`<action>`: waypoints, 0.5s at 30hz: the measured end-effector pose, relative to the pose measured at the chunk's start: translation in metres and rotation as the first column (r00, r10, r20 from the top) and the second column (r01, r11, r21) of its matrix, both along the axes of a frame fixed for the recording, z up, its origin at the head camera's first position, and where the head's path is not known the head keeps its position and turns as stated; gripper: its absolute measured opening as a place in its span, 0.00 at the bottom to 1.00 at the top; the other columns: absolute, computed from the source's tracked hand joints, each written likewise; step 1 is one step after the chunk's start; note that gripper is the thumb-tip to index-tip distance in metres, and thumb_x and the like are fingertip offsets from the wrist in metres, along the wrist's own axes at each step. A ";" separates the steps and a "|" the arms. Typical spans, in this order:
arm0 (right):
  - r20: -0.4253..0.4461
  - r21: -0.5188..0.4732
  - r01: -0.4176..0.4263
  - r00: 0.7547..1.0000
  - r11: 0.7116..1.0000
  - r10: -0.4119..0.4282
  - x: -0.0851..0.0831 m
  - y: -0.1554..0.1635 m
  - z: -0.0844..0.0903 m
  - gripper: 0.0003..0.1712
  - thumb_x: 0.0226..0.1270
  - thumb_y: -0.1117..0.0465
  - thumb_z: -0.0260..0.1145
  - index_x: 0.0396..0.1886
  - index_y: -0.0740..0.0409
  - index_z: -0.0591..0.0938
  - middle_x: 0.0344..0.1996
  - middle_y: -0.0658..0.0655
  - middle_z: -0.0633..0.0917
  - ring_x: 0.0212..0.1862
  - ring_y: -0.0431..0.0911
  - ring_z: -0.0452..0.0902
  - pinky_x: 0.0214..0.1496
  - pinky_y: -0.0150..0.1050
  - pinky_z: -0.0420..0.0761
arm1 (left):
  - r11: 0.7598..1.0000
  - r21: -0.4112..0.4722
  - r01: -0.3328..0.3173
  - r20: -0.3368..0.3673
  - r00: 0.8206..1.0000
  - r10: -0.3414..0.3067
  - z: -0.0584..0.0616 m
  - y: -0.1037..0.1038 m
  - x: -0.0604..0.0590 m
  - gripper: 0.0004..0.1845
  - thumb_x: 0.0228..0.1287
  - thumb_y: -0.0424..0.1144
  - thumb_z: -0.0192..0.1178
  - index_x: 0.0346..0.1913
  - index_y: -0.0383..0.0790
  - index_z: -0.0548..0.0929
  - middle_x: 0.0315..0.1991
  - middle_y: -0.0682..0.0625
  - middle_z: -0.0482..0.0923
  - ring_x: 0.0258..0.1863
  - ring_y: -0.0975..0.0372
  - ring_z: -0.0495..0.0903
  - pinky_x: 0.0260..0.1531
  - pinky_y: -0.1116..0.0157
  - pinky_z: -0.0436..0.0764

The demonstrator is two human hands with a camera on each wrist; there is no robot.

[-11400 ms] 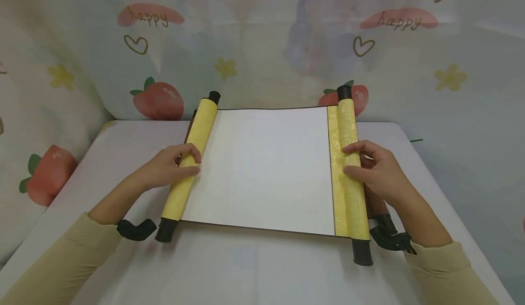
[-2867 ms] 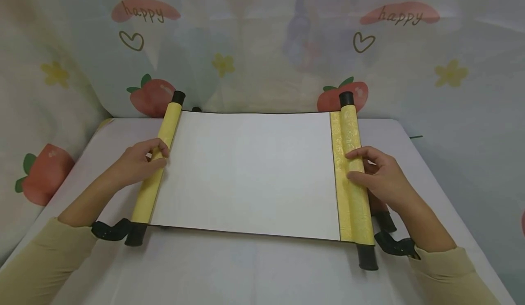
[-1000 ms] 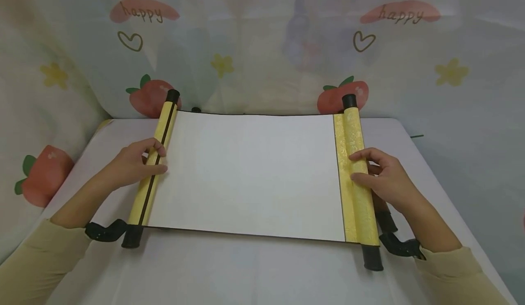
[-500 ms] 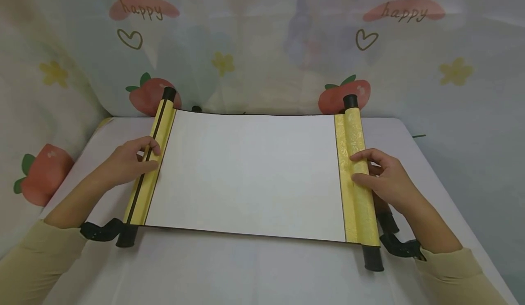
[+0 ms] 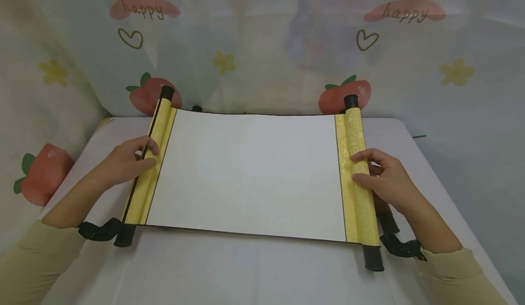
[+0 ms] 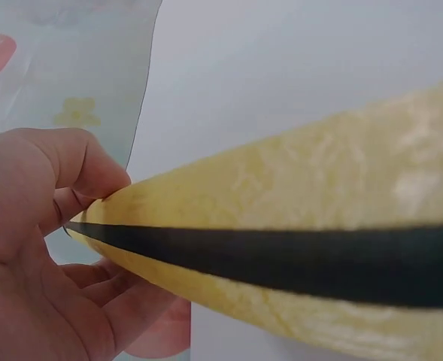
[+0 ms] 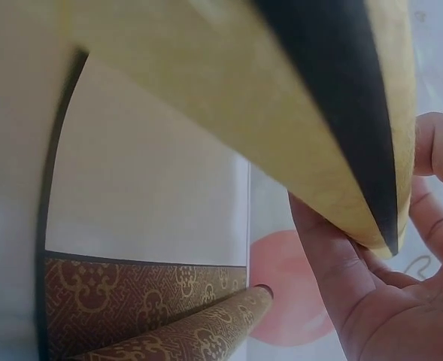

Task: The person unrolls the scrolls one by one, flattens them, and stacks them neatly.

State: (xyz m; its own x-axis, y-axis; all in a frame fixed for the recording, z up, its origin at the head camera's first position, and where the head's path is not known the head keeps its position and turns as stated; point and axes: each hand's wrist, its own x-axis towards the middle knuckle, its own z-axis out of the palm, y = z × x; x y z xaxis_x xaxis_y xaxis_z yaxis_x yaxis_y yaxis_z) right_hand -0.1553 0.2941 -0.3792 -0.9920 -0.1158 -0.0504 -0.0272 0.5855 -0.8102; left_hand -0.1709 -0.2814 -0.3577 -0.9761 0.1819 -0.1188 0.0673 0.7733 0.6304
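Note:
A scroll lies spread on the white table [image 5: 254, 273], its blank white sheet [image 5: 250, 173] facing up. My left hand [image 5: 149, 153] pinches the scroll's left yellow end [image 5: 143, 191] between thumb and fingers; a dark strip runs along it. The left wrist view shows my left hand's fingers [image 6: 56, 173] curled over that yellow end [image 6: 304, 203]. My right hand [image 5: 354, 167] grips the thicker right yellow roll [image 5: 358, 209] at its middle. In the right wrist view my right hand's fingers [image 7: 356, 278] curl under the yellow roll [image 7: 266, 128]. Black knobs stick out at both rods' ends.
A curtain [image 5: 262, 45] printed with strawberries and hearts hangs close behind the table and wraps the left side. The table's right edge [image 5: 434, 177] runs just beyond my right hand. A brown patterned backing [image 7: 131, 301] of the scroll shows in the right wrist view.
My left hand has drawn the left end further left, spreading more white sheet and thinning that roll until its dark strip shows. The right hand and roll have stayed put.

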 end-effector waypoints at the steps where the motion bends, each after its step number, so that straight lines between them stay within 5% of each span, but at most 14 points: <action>1: -0.003 0.003 0.001 1.000 1.000 -0.001 0.000 0.000 0.000 0.23 0.69 0.61 0.67 0.62 0.57 0.73 0.63 0.63 0.71 0.46 0.51 0.82 0.38 0.40 0.87 | 1.000 0.000 -0.003 -0.001 1.000 0.003 0.000 0.000 0.000 0.08 0.69 0.35 0.55 0.49 0.39 0.73 0.53 0.38 0.72 0.39 0.49 0.79 0.32 0.61 0.80; 15: -0.024 0.030 0.004 1.000 1.000 -0.003 0.002 -0.004 0.006 0.23 0.68 0.61 0.67 0.61 0.57 0.74 0.61 0.63 0.72 0.45 0.51 0.81 0.37 0.39 0.86 | 1.000 -0.016 0.008 -0.026 1.000 -0.009 -0.001 -0.007 0.002 0.16 0.65 0.39 0.67 0.48 0.41 0.71 0.50 0.40 0.72 0.36 0.51 0.79 0.31 0.62 0.79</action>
